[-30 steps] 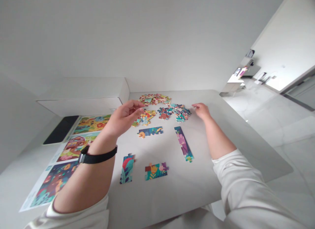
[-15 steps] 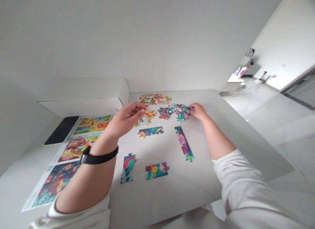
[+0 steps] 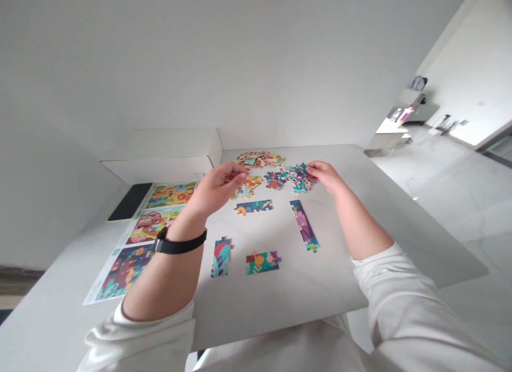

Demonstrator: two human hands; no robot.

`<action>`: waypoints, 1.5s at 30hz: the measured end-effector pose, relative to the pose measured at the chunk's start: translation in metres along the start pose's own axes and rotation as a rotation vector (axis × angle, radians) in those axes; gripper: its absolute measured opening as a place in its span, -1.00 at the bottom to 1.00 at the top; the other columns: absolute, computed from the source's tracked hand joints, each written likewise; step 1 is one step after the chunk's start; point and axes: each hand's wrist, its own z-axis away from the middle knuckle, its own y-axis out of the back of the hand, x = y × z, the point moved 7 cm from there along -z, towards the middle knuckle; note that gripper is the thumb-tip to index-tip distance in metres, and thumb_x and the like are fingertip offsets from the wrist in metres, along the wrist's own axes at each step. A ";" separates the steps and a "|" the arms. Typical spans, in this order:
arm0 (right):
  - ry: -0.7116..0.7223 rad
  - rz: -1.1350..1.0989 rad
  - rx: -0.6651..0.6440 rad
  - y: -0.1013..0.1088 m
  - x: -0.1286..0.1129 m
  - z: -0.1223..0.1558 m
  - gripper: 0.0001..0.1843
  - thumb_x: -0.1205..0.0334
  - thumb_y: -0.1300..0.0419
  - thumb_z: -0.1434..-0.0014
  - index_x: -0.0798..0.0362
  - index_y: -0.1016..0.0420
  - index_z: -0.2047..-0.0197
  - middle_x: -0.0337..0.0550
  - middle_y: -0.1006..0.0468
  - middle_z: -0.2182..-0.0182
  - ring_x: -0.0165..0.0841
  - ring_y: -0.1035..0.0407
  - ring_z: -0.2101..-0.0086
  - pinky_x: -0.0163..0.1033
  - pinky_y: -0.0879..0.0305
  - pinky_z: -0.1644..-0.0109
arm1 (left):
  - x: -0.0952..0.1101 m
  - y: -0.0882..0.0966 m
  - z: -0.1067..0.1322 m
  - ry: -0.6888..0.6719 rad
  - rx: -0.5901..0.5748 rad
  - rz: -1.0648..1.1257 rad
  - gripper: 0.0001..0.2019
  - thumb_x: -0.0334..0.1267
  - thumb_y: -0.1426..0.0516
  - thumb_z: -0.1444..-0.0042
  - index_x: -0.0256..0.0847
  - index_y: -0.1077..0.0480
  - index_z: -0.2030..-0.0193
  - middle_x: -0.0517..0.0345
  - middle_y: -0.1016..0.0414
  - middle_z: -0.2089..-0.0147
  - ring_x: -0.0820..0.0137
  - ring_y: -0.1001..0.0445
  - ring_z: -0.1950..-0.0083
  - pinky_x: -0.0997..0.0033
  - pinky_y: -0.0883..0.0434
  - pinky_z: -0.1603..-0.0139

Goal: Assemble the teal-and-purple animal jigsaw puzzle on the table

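My right hand (image 3: 326,175) pinches a dark blue puzzle piece (image 3: 302,170) at the right side of a pile of blue and teal puzzle pieces (image 3: 301,186). Loosely curled, my left hand (image 3: 222,186) hovers by the yellow puzzle pieces (image 3: 253,185); a small gap shows between thumb and fingertips, and no piece is visible there. Nearer to me lie joined strips: a blue one with an orange shape (image 3: 254,207), a purple one (image 3: 304,226), a red-and-teal one (image 3: 221,257) and a teal one with a yellow plant (image 3: 262,263).
A pile of reddish puzzle pieces (image 3: 262,159) lies at the back by the wall. On the left are picture sheets (image 3: 125,270), a black flat device (image 3: 130,202) and a white box (image 3: 168,166). The table's right edge borders a tiled floor (image 3: 448,164).
The view has shifted, so the table things sit slightly further right. My right hand has lifted a dark blue piece at the pile. My left hand keeps much the same pose.
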 end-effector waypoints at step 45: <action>0.681 0.616 -0.325 -0.095 -0.075 0.063 -0.74 0.22 -0.42 -0.31 -0.11 -0.73 -0.07 -0.08 -0.70 -0.14 -0.09 -0.54 -0.18 0.10 -0.36 -0.42 | -0.066 -0.053 -0.003 0.157 -0.037 -0.141 -0.63 -0.01 -0.36 -0.20 -0.17 -0.58 -0.04 -0.04 -0.70 -0.06 0.22 -0.68 0.00 0.23 -0.59 -0.08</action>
